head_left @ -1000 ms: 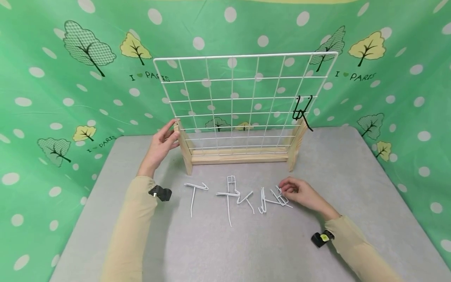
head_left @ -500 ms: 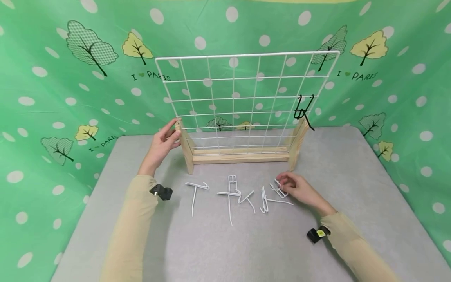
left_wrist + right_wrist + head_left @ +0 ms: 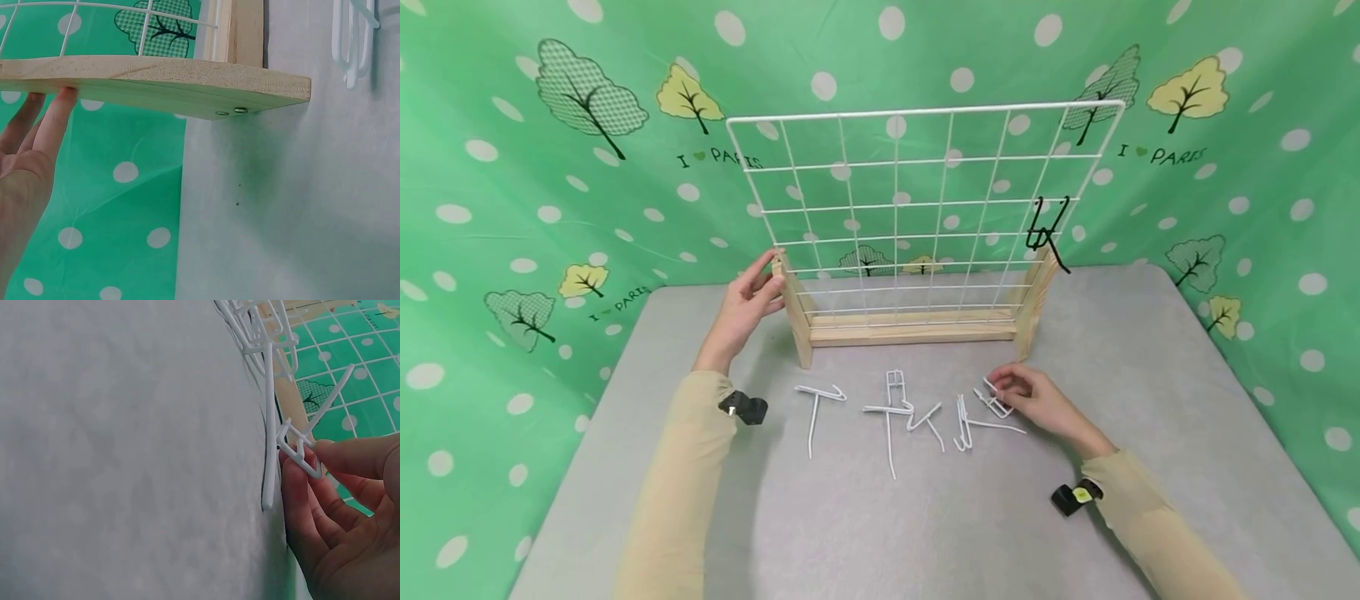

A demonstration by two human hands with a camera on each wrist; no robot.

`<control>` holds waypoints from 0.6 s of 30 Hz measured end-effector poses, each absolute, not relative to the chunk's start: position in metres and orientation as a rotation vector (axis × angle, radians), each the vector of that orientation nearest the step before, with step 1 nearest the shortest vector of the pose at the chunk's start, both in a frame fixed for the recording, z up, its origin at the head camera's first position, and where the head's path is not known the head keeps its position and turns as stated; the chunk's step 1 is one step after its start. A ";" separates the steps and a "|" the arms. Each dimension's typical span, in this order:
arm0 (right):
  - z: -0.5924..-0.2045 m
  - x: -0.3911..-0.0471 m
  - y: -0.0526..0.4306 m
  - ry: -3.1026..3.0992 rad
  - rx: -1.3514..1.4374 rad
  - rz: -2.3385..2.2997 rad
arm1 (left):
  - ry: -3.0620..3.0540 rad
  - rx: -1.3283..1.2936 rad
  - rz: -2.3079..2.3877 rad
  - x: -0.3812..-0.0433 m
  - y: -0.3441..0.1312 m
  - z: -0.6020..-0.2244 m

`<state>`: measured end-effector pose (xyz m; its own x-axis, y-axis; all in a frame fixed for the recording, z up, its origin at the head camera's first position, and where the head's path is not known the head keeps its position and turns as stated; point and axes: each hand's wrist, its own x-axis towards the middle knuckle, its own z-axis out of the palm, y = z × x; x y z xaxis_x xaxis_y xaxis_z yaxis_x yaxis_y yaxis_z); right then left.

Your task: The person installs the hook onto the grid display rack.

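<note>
My left hand rests its fingertips against the outer face of the left wooden upright of a stand. That stand carries a white wire grid panel. In the right wrist view, my right hand pinches a white wire hook between thumb and fingers, its prong pointing up. Beside it in the head view lies another white hook with a long straight prong. More white hooks are on the table to the left, one of them a T-shaped hook farthest left.
A black hook hangs on the grid near its right side. A wooden crossbar joins the stand's uprights at the bottom. The grey tabletop meets a green polka-dot cloth at the back and sides.
My right hand has drawn one white hook up and left, apart from the hook it overlapped a second ago. It barely moves over the last half second. My left hand stays at the upright.
</note>
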<state>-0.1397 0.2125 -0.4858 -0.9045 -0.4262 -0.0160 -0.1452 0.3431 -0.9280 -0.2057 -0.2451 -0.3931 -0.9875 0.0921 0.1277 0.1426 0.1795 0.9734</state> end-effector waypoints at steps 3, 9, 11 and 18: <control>-0.485 -0.139 0.212 2.347 -0.504 -1.588 | -2.381 -0.235 -1.974 -0.204 -0.245 -0.392; -0.481 -0.139 0.212 2.336 -0.490 -1.608 | -2.382 -0.228 -1.976 -0.203 -0.246 -0.392; -0.479 -0.139 0.212 2.338 -0.480 -1.614 | -2.377 -0.226 -1.979 -0.204 -0.246 -0.392; -0.475 -0.142 0.213 2.329 -0.481 -1.659 | -2.376 -0.229 -1.982 -0.206 -0.246 -0.392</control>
